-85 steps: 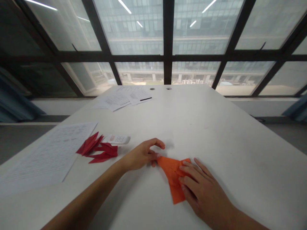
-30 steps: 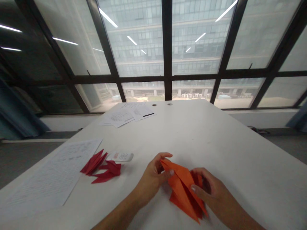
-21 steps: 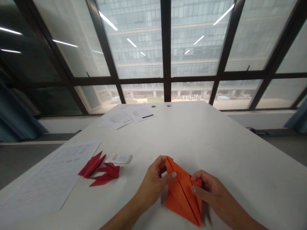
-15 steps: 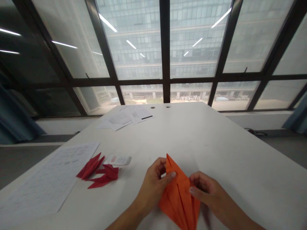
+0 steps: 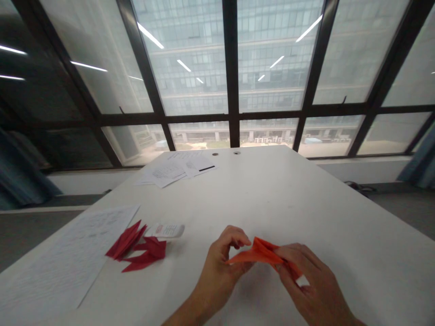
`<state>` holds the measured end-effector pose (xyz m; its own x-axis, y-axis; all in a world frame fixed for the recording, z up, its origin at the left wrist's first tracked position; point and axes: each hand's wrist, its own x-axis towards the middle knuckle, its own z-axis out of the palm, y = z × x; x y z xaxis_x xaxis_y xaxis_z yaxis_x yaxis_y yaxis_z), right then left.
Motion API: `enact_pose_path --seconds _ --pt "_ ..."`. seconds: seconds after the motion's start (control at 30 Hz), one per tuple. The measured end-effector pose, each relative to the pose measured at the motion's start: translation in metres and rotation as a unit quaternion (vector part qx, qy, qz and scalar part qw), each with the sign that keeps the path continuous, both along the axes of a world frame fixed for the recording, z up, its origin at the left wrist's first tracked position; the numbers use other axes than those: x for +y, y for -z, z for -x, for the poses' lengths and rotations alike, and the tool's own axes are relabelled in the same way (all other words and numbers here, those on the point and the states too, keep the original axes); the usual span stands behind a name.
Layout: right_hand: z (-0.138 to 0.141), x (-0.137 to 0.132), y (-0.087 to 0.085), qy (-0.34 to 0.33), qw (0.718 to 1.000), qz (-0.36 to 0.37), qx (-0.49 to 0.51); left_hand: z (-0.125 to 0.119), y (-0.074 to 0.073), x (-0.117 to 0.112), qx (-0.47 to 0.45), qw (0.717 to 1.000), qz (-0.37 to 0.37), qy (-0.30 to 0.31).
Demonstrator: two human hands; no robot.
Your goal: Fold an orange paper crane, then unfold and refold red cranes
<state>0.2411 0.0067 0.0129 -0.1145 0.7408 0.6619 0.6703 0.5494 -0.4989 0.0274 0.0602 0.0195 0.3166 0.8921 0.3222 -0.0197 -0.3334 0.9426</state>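
Observation:
A folded orange paper (image 5: pixel 260 253) is held just above the white table (image 5: pixel 272 190), lying nearly flat between both hands. My left hand (image 5: pixel 222 267) pinches its left end with thumb and curled fingers. My right hand (image 5: pixel 314 290) grips its right end, fingers closed over the paper, part of which is hidden beneath them. The paper's point faces away from me.
Folded dark red paper pieces (image 5: pixel 136 246) lie to the left, next to a small white packet with red print (image 5: pixel 166 230). A printed sheet (image 5: pixel 64 258) covers the near left of the table. More printed sheets (image 5: pixel 180 167) lie at the far end by the window.
The orange paper lay flat under both hands, was lifted and held upright, and has now been tipped down nearly flat. The view has tilted slightly.

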Motion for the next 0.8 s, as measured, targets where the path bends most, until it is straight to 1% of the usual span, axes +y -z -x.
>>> enact_pose_path --seconds 0.03,0.07,0.1,0.13,0.17,0.23,0.3,0.33,0.4,0.43,0.47,0.5,0.53,0.57,0.6,0.63,0.7,0.73,0.77,0.8 --pt "-0.003 0.0 -0.002 0.002 0.996 -0.074 -0.058 0.002 -0.001 0.002 0.014 1.0 -0.015 0.009" --pt "-0.005 0.0 -0.003 0.006 0.984 -0.134 -0.117 0.004 -0.003 0.004 0.043 0.998 -0.03 0.019" --pt "-0.006 0.0 -0.004 0.01 0.97 -0.165 -0.176 0.007 -0.004 0.008 0.083 0.995 -0.051 0.033" --pt "-0.007 -0.001 -0.004 0.017 0.958 -0.176 -0.225 0.011 -0.006 0.012 0.121 0.99 -0.059 0.044" --pt "-0.007 -0.002 -0.003 0.024 0.947 -0.172 -0.269 0.017 -0.007 0.017 0.154 0.985 -0.048 0.055" --pt "-0.004 -0.007 0.001 0.029 0.932 -0.128 -0.337 0.03 -0.009 0.03 0.213 0.974 -0.027 0.065" --pt "0.002 -0.013 0.009 0.018 0.925 -0.08 -0.37 0.044 -0.01 0.042 0.283 0.956 -0.027 0.072" --pt "0.006 -0.017 0.013 0.005 0.926 -0.058 -0.373 0.05 -0.011 0.046 0.307 0.949 -0.037 0.056" --pt "0.013 -0.023 0.022 -0.015 0.936 -0.022 -0.352 0.057 -0.014 0.048 0.331 0.941 -0.067 -0.012" --pt "0.017 -0.025 0.025 -0.019 0.944 -0.002 -0.33 0.056 -0.018 0.045 0.339 0.937 -0.078 -0.027" --pt "0.02 -0.027 0.027 -0.026 0.953 0.018 -0.3 0.054 -0.021 0.04 0.344 0.935 -0.088 -0.023" --pt "0.021 -0.029 0.028 -0.035 0.959 0.038 -0.277 0.049 -0.025 0.033 0.351 0.931 -0.1 0.019" --pt "0.023 -0.03 0.027 -0.042 0.965 0.055 -0.252 0.044 -0.028 0.025 0.36 0.922 -0.11 0.09" --pt "0.023 -0.03 0.025 -0.052 0.97 0.078 -0.226 0.038 -0.03 0.017 0.374 0.905 -0.118 0.162" --pt "0.022 -0.03 0.022 -0.061 0.972 0.115 -0.198 0.033 -0.032 0.01 0.386 0.889 -0.128 0.21" --pt "0.021 -0.029 0.019 -0.069 0.97 0.161 -0.169 0.028 -0.033 0.005 0.394 0.878 -0.134 0.236" --pt "0.016 -0.025 0.013 -0.057 0.966 0.236 -0.09 0.022 -0.032 -0.001 0.404 0.873 -0.134 0.24" --pt "0.014 -0.021 0.01 -0.052 0.964 0.255 -0.054 0.021 -0.03 -0.002 0.408 0.874 -0.131 0.231" --pt "0.01 -0.017 0.009 -0.048 0.966 0.254 -0.024 0.021 -0.029 -0.001 0.411 0.875 -0.129 0.221" --pt "0.007 -0.012 0.009 -0.038 0.971 0.237 -0.005 0.022 -0.026 0.0 0.413 0.877 -0.13 0.211"
